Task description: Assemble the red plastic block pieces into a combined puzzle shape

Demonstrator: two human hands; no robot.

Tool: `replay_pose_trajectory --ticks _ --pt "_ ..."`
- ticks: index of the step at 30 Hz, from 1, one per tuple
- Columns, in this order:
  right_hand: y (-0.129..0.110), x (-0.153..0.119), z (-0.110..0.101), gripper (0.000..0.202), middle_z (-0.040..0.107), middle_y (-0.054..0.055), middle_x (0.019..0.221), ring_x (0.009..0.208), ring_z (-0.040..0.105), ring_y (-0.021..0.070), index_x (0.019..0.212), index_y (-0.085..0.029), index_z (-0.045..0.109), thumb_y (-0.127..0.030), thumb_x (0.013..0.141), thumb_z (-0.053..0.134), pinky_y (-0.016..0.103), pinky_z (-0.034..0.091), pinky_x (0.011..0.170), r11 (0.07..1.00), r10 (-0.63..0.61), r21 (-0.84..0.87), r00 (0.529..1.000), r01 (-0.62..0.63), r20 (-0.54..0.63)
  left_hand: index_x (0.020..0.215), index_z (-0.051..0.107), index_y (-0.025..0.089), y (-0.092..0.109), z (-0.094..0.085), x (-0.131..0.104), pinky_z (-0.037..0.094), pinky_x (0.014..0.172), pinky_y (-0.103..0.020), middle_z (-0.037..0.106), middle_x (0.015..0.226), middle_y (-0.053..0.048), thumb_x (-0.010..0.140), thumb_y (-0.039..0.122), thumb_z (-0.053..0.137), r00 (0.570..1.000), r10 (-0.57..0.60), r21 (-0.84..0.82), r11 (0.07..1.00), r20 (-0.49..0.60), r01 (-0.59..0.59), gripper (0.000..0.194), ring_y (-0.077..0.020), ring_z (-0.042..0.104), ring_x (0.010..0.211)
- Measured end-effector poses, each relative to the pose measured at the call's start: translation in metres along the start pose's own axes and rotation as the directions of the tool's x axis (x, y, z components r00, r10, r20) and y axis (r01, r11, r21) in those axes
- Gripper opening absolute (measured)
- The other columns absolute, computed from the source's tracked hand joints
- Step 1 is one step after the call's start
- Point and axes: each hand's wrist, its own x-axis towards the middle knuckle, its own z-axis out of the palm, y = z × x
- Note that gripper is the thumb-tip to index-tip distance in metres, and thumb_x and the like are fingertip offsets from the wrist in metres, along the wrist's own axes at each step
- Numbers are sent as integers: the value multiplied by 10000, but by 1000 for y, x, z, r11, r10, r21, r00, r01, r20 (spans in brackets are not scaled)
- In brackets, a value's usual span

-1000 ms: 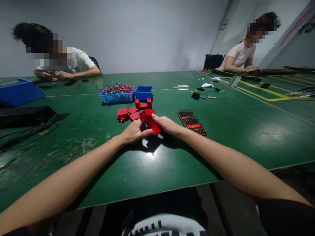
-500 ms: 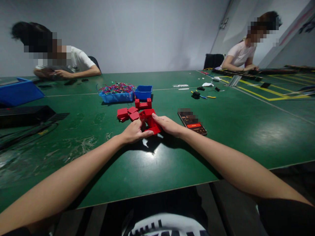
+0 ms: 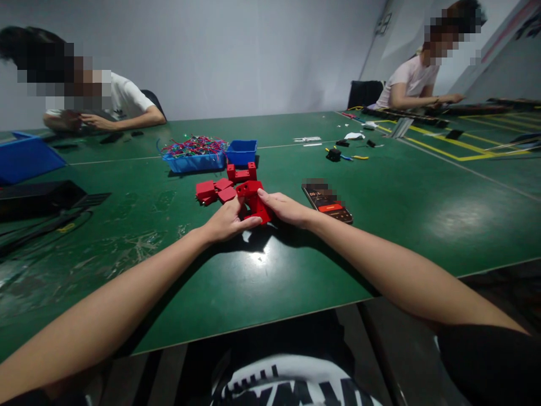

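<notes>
Both hands hold one red bracket-like part (image 3: 255,197) just above the green table. My left hand (image 3: 226,219) closes on its left and lower side, the thumb lying along the bottom edge. From the right, my right hand (image 3: 284,207) grips it, with the thumb on its upper face. Several red blocks (image 3: 206,190) lie in a loose group beyond my left hand. Another red bracket (image 3: 242,172) with two raised ends sits just behind the held part. The fingers under the held part are hidden.
A blue tray of coloured wires (image 3: 194,162) and a small blue tray (image 3: 242,151) stand behind. A phone (image 3: 327,202) lies right of my right hand. Black equipment with cables (image 3: 46,196) is at left. Two people sit across the green table (image 3: 203,304).
The whole view has shifted slightly. Both hands keep their hold on the red part, which looks tilted a little differently. The person at right has moved a hand outward.
</notes>
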Motion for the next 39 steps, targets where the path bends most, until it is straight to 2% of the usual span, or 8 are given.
replay_pose_trajectory --ticks 13,17,20,24,26,29,34,39 --pt "4 1 -4 506 612 12 675 614 500 104 783 -107 637 -580 886 486 249 403 627 1000 -8 13 1000 8 0 1258 472 131 1 0 0 480 926 -407 621 1163 -136 832 616 504 1000 -14 -32 999 -2 14 646 -281 612 1033" --pt "1 0 -2 316 633 12 704 641 530 106 789 -108 646 -420 835 625 239 407 633 999 -1 32 1000 1 15 1293 417 131 4 -1 -2 500 898 -429 629 1149 -145 793 597 575 999 -43 -34 998 21 44 701 -298 627 1022" --pt "0 0 2 202 658 5 754 684 564 108 844 -112 660 -252 721 738 240 432 689 999 -6 48 999 4 45 1374 322 150 7 -2 -3 486 938 -471 598 1209 -160 680 561 714 999 -11 -34 999 47 13 897 -330 608 1089" --pt "-1 -1 7 161 652 3 711 632 558 99 810 -112 648 -233 728 717 228 426 631 994 29 110 1000 -28 -9 1455 195 183 9 1 -2 458 990 -479 529 1287 -164 577 479 818 997 62 -37 997 -39 -64 1116 -327 580 1147" --pt "-2 -2 9 150 641 -1 675 599 546 92 782 -114 639 -248 748 699 221 411 599 990 53 130 997 -47 -50 1450 195 195 9 2 -2 517 896 -425 556 1219 -140 596 449 812 992 87 -15 996 -91 -88 1084 -284 628 1037" --pt "-5 -4 10 164 628 -10 659 582 533 86 767 -119 631 -267 753 699 223 403 596 990 64 131 997 -58 -46 1416 236 205 8 3 -3 547 770 -349 571 1150 -108 606 398 806 982 124 27 992 -142 -121 1008 -233 645 916" --pt "-8 -5 8 169 616 -20 669 597 518 86 796 -123 649 -279 755 700 232 392 616 996 30 82 999 -27 -37 1359 304 206 11 3 -4 541 741 -341 481 1268 -145 575 394 803 958 168 138 981 -233 -138 949 -276 588 1038" --pt "-7 -3 6 221 627 -13 713 634 530 89 888 -113 671 -299 770 696 235 400 652 995 23 95 999 -19 -48 1397 258 183 13 3 -3 522 848 -408 431 1342 -180 582 398 801 934 229 240 957 -273 -165 1003 -288 560 1063"
